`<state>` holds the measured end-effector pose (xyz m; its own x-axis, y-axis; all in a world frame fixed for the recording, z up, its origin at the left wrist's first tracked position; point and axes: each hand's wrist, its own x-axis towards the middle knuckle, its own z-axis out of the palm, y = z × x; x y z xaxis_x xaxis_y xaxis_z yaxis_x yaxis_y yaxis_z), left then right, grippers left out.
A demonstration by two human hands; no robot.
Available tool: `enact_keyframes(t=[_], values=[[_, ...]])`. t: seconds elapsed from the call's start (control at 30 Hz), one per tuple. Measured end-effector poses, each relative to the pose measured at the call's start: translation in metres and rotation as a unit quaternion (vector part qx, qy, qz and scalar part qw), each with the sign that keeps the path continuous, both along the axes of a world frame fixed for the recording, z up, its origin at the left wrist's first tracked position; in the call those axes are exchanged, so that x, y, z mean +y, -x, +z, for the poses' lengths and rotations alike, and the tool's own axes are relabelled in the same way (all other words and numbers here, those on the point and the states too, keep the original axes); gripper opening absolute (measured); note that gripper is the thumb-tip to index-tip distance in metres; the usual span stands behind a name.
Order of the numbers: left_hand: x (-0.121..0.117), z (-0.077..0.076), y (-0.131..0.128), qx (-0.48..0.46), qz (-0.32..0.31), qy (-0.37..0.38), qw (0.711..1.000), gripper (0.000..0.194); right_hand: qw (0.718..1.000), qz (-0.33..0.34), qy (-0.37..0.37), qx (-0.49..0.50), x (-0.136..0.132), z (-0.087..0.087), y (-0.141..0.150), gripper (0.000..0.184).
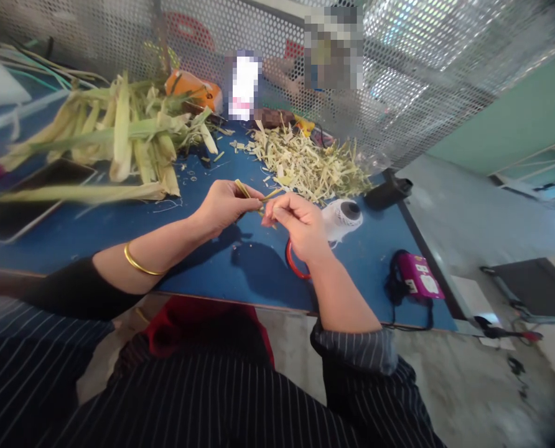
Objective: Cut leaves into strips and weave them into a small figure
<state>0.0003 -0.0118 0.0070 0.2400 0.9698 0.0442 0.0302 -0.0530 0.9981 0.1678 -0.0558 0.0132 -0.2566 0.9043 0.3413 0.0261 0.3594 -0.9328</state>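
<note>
Over the blue table my left hand [221, 206] pinches a thin green-yellow plant strip [242, 188], folded or bundled, between thumb and fingers. Close beside it, my right hand [303, 224] is closed, thumb against fingers, at the other end of the strip; exactly what lies in its fingertips is too small to make out. Just right of that hand stands a white cone of thread [341, 218] with a dark top. A red ring [296, 261] lies partly hidden below the right hand. Behind the hands is a heap of pale plant scraps [305, 160].
Long leafy stalks [123, 134] are piled at the left, by a dark flat panel [30, 202]. An orange packet [193, 90] and a lit phone [244, 87] stand before a perforated metal screen [277, 37]. A black cylinder [387, 193] and purple box [420, 275] sit at right.
</note>
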Motion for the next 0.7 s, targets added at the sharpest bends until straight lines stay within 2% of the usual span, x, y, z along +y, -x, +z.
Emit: enact_keyframes(t=[0.13, 0.23, 0.47, 0.57, 0.7], values=[[-0.001, -0.002, -0.001, 0.047, 0.027, -0.061, 0.997, 0.018, 0.997, -0.047, 0.031, 0.056, -0.003, -0.002, 0.005, 0.017], [-0.003, -0.003, 0.000, 0.093, 0.034, -0.117, 0.988, 0.017, 0.995, -0.037, 0.037, 0.081, -0.005, -0.003, 0.006, 0.016], [-0.009, 0.006, 0.002, 0.218, 0.046, -0.210, 0.952, 0.016, 0.999, -0.035, -0.015, 0.013, -0.012, 0.002, 0.009, 0.016], [-0.011, 0.009, 0.002, 0.262, 0.016, -0.246, 0.933, 0.022, 0.999, -0.019, -0.039, -0.028, -0.014, 0.008, 0.008, 0.016], [-0.014, 0.010, 0.001, 0.299, -0.069, -0.268, 0.913, 0.028, 0.997, 0.002, -0.063, -0.054, -0.010, 0.015, -0.002, 0.017]])
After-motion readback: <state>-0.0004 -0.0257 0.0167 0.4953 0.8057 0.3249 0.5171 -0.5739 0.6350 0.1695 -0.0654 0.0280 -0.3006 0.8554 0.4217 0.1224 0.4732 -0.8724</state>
